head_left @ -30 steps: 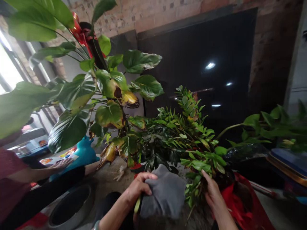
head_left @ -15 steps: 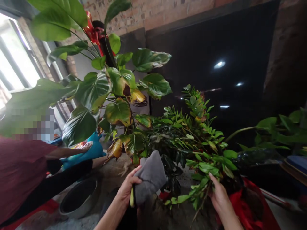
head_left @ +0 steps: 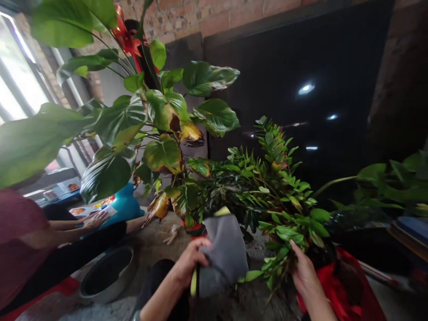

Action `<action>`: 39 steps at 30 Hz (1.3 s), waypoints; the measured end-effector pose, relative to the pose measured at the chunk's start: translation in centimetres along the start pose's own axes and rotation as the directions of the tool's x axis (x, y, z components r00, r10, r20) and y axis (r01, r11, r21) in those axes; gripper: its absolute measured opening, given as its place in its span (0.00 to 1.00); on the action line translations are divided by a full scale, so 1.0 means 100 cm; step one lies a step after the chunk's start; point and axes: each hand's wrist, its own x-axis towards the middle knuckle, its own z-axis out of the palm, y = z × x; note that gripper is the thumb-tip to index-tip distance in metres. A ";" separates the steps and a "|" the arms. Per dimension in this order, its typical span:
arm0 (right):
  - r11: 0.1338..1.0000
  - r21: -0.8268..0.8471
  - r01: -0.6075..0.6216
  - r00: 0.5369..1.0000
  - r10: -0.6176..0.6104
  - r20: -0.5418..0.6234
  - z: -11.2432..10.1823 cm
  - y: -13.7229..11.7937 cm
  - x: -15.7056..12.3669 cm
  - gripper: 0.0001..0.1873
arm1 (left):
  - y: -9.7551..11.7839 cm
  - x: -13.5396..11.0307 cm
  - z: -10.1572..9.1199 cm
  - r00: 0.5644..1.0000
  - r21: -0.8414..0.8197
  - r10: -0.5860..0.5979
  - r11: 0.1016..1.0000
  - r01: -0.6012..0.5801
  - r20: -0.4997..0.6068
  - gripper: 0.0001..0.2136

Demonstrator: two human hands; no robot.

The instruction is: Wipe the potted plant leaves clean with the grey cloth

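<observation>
A grey cloth (head_left: 224, 254) with yellow-green edging hangs from my left hand (head_left: 192, 263), its fingers closed on one side of it. On the right, my right hand (head_left: 303, 269) is closed around the lower stems of a plant with small glossy green leaves (head_left: 284, 232); part of its fingers is hidden behind the leaves. Between the two hands the cloth's edge comes close to the plant's lowest leaves. A tall potted plant (head_left: 163, 154) with large leaves, some yellow and brown at the edges, stands ahead to the left.
A person in a dark red shirt (head_left: 20, 232) sits at the left, hands near a blue bag (head_left: 125, 203). A grey basin (head_left: 107, 272) rests on the floor. Red wrapping (head_left: 347, 285) lies at the lower right. Behind the plants stands a dark glossy panel (head_left: 261, 89).
My left hand has moved right with the cloth, which now shows more of its face. My right hand stays at the stems. The other person has leaned back left, hands lower.
</observation>
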 end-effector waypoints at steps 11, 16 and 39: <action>0.999 -0.042 0.000 0.999 -0.002 -0.044 0.001 0.001 0.004 0.17 | 0.076 0.019 0.038 0.920 -0.174 0.390 0.904 -0.390 -0.033 0.19; 0.999 -0.036 0.028 0.999 -0.029 -0.015 -0.001 0.000 0.001 0.16 | 0.001 0.016 0.027 0.998 0.165 0.047 0.985 -0.052 0.034 0.13; 1.000 0.004 -0.003 1.000 0.003 0.019 -0.005 -0.004 -0.001 0.19 | 0.005 0.004 0.032 0.980 0.120 -0.051 0.992 0.028 0.195 0.11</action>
